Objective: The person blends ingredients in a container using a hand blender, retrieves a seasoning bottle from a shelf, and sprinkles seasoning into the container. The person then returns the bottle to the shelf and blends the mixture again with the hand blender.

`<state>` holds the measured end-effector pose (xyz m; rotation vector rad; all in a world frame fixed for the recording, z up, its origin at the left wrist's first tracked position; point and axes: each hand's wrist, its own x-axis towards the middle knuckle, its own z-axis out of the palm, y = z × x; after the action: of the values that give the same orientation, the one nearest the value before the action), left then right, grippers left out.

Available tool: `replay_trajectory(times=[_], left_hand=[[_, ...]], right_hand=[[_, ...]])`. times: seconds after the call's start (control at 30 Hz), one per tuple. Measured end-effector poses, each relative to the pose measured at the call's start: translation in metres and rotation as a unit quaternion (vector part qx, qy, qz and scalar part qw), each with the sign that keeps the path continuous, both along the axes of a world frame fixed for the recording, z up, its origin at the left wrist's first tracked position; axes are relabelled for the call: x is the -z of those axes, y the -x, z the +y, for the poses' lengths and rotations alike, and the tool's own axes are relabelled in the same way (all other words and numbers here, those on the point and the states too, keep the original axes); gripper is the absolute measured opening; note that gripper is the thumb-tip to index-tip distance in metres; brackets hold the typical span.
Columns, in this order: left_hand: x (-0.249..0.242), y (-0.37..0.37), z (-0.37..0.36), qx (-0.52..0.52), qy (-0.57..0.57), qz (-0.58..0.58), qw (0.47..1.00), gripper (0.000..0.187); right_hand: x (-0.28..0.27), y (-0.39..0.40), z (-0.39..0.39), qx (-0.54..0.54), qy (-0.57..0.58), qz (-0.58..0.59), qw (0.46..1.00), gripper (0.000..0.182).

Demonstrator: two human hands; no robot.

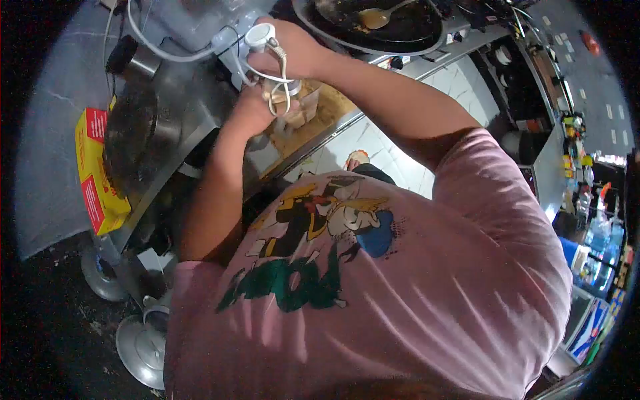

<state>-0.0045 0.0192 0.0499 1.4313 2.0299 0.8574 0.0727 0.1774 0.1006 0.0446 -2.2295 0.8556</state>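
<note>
My right hand (290, 50) is wrapped round a white appliance (260, 37) with a round top and a coiled cord; it looks like a hand blender. Just below it, my left hand (257, 110) is closed at the side of a clear container (301, 110), which stands over a brownish board (327, 107). The cord loops down in front of the container. My fingers and the cord hide the lower end of the appliance, and I cannot make out what the container holds.
A dark wok (413, 33) with a spoon (377, 18) lies beyond my right forearm. Dark pots (137, 123) and a yellow-red box (100, 177) stand at the left. A metal lid (140, 350) is at lower left. White tiles (380, 137) show below the counter edge.
</note>
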Motion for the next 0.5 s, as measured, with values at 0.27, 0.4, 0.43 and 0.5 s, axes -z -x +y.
replay_trajectory(times=[0.27, 0.4, 0.43, 0.5], left_hand=[[0.023, 0.012, 0.007, 0.012, -0.024, 0.016, 1.000, 0.082], [0.013, 0.000, 0.010, 0.017, 0.012, -0.005, 1.000, 0.075], [0.017, -0.006, 0.006, -0.024, -0.078, 0.015, 0.997, 0.069], [0.019, -0.007, 0.002, -0.062, -0.163, 0.037, 0.984, 0.063]], right_hand=[[0.019, -0.009, 0.011, -0.006, 0.064, 0.012, 0.998, 0.039], [-0.014, -0.020, 0.016, 0.035, 0.039, -0.031, 0.998, 0.038], [-0.025, -0.023, 0.019, 0.038, 0.045, -0.087, 0.995, 0.038], [-0.012, -0.021, 0.020, 0.057, 0.014, -0.084, 0.995, 0.038]])
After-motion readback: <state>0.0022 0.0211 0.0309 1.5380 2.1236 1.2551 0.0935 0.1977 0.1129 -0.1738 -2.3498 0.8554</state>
